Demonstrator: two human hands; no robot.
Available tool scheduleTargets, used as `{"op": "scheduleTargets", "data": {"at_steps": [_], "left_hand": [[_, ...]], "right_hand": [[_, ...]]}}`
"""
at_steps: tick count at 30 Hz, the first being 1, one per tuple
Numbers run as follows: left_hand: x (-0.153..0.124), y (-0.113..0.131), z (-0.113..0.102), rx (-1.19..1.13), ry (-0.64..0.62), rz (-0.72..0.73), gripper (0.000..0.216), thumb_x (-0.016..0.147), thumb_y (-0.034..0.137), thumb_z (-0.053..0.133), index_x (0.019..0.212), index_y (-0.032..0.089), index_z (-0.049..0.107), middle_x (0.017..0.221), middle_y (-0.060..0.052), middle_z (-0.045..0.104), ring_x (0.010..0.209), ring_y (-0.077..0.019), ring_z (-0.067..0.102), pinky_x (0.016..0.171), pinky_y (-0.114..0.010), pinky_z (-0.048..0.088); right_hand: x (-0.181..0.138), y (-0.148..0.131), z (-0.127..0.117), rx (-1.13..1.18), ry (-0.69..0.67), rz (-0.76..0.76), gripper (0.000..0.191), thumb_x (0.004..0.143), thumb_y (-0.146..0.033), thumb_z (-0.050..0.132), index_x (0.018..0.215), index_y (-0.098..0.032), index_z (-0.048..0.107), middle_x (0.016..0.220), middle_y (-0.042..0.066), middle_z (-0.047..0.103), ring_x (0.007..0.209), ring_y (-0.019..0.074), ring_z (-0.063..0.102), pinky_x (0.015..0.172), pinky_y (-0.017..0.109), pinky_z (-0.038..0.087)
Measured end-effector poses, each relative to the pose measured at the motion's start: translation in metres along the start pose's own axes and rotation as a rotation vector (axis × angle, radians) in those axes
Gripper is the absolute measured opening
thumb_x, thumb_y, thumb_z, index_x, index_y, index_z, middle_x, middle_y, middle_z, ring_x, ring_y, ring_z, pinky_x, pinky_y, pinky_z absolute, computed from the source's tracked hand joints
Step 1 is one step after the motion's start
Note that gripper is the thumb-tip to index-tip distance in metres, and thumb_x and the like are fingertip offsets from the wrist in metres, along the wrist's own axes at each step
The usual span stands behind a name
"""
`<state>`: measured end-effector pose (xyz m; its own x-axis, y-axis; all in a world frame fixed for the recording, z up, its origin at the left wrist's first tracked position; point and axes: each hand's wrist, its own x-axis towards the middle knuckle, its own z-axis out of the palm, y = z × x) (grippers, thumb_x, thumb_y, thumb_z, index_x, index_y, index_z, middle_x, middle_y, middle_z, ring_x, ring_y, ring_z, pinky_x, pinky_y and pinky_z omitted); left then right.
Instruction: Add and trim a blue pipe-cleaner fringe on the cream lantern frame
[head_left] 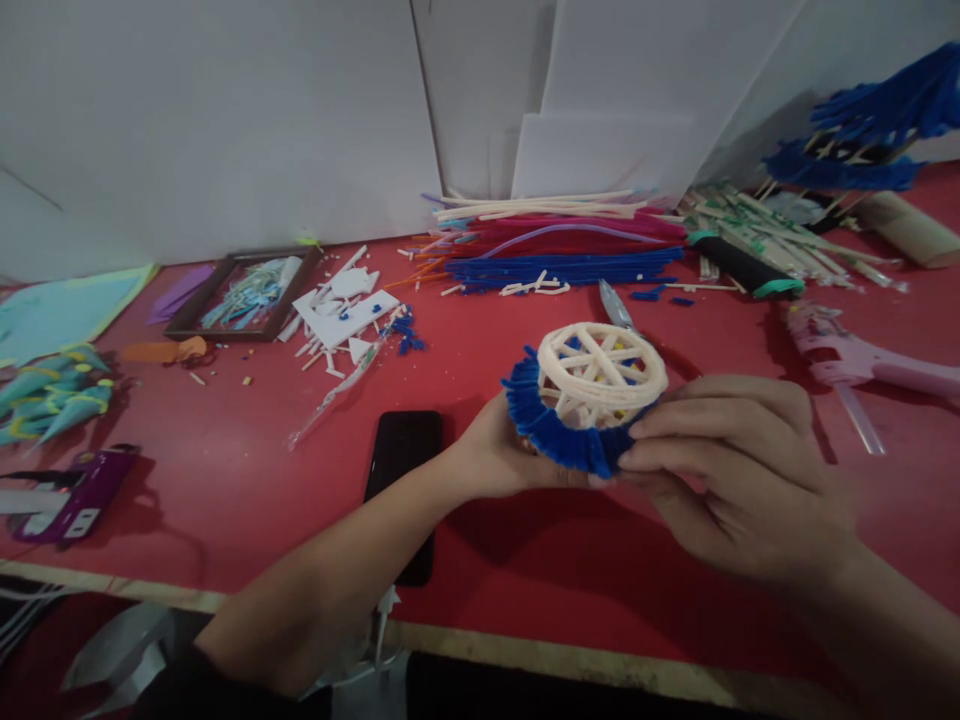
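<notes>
A round pipe-cleaner model [602, 375] is held above the red table. Its top is a cream wheel with spokes, and a blue fringed skirt [562, 440] runs round it below. From beneath and behind, my left hand [502, 455] wraps the model, with most of its fingers hidden. At the right edge of the blue fringe, my right hand [727, 470] presses its thumb and fingertips together on the rim. Just behind the model, the tip of a grey tool [616, 303] shows on the table.
A phone [405, 440] lies under my left forearm. Bundles of pipe cleaners [562, 270] line the back. A pink glue gun [862, 360] and a black-handled tool [742, 265] sit right. White scraps [349, 310], a framed tray [180, 325] and a purple device [94, 495] lie left.
</notes>
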<state>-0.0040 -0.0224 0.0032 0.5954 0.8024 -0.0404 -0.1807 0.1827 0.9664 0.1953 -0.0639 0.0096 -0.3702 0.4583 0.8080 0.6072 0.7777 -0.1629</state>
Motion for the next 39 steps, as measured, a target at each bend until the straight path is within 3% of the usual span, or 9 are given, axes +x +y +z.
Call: {"op": "scheduleTargets", "data": {"at_steps": [5, 9, 14, 17, 20, 28, 35, 39], "left_hand": [[0.001, 0.001, 0.001, 0.016, 0.012, 0.014, 0.065, 0.062, 0.030, 0.094, 0.121, 0.018, 0.071, 0.139, -0.015, 0.072, 0.134, -0.0367, 0.065, 0.124, -0.061, 0.037], [0.004, 0.001, 0.003, 0.017, 0.038, 0.026, 0.065, 0.055, 0.031, 0.098, 0.114, 0.019, 0.073, 0.135, -0.014, 0.075, 0.135, -0.0391, 0.064, 0.123, -0.059, 0.041], [0.005, -0.008, 0.000, 0.053, 0.054, 0.137, 0.051, 0.065, 0.031, 0.094, 0.110, 0.020, 0.075, 0.127, -0.013, 0.078, 0.127, -0.0362, 0.070, 0.120, -0.057, 0.046], [0.006, -0.015, -0.002, 0.085, 0.079, 0.193, 0.056, 0.063, 0.033, 0.094, 0.115, 0.021, 0.074, 0.127, -0.013, 0.078, 0.124, -0.0357, 0.071, 0.118, -0.058, 0.047], [0.006, -0.015, -0.002, 0.079, 0.129, 0.177, 0.068, 0.060, 0.033, 0.096, 0.122, 0.019, 0.070, 0.136, -0.016, 0.074, 0.129, -0.0377, 0.068, 0.117, -0.057, 0.048], [0.007, -0.015, 0.002, 0.047, 0.193, 0.136, 0.072, 0.057, 0.031, 0.095, 0.122, 0.017, 0.069, 0.136, -0.018, 0.073, 0.125, -0.0384, 0.070, 0.114, -0.058, 0.051], [0.007, -0.018, -0.001, 0.073, 0.192, 0.189, 0.079, 0.057, 0.027, 0.094, 0.129, 0.017, 0.066, 0.139, -0.019, 0.072, 0.130, -0.0387, 0.068, 0.115, -0.060, 0.050], [0.007, -0.015, -0.006, 0.063, 0.175, 0.115, 0.073, 0.057, 0.031, 0.096, 0.123, 0.016, 0.069, 0.135, -0.019, 0.074, 0.128, -0.0408, 0.069, 0.115, -0.063, 0.049]], "right_hand": [[-0.001, 0.001, 0.002, 0.000, 0.008, 0.020, 0.021, 0.093, -0.006, 0.063, 0.095, -0.027, 0.064, 0.090, 0.001, 0.072, 0.092, 0.0216, 0.065, 0.082, 0.042, 0.053], [-0.001, 0.002, 0.002, -0.010, 0.021, -0.002, 0.016, 0.092, -0.012, 0.069, 0.097, -0.027, 0.064, 0.091, 0.002, 0.073, 0.092, 0.0210, 0.067, 0.085, 0.042, 0.055], [-0.004, 0.004, 0.006, -0.055, 0.015, -0.062, 0.021, 0.089, -0.018, 0.079, 0.104, -0.025, 0.066, 0.101, 0.003, 0.074, 0.095, 0.0203, 0.068, 0.086, 0.040, 0.057], [-0.007, 0.004, 0.007, -0.084, -0.013, -0.041, 0.018, 0.090, -0.016, 0.077, 0.102, -0.025, 0.067, 0.103, 0.005, 0.074, 0.100, 0.0231, 0.067, 0.088, 0.042, 0.057], [-0.008, 0.005, 0.007, -0.099, -0.027, -0.030, 0.018, 0.089, -0.015, 0.077, 0.100, -0.025, 0.067, 0.101, 0.005, 0.073, 0.101, 0.0237, 0.067, 0.088, 0.042, 0.056], [-0.007, 0.003, 0.011, -0.074, -0.015, 0.026, 0.012, 0.093, -0.014, 0.070, 0.098, -0.023, 0.065, 0.098, 0.005, 0.069, 0.100, 0.0232, 0.064, 0.092, 0.042, 0.053], [-0.009, -0.001, 0.013, -0.083, -0.008, 0.052, 0.014, 0.094, -0.013, 0.069, 0.101, -0.023, 0.064, 0.100, 0.006, 0.069, 0.100, 0.0237, 0.064, 0.090, 0.043, 0.053], [-0.005, 0.000, 0.008, -0.018, -0.010, 0.015, 0.015, 0.095, -0.017, 0.071, 0.103, -0.026, 0.062, 0.100, 0.004, 0.068, 0.099, 0.0225, 0.064, 0.089, 0.042, 0.054]]}}
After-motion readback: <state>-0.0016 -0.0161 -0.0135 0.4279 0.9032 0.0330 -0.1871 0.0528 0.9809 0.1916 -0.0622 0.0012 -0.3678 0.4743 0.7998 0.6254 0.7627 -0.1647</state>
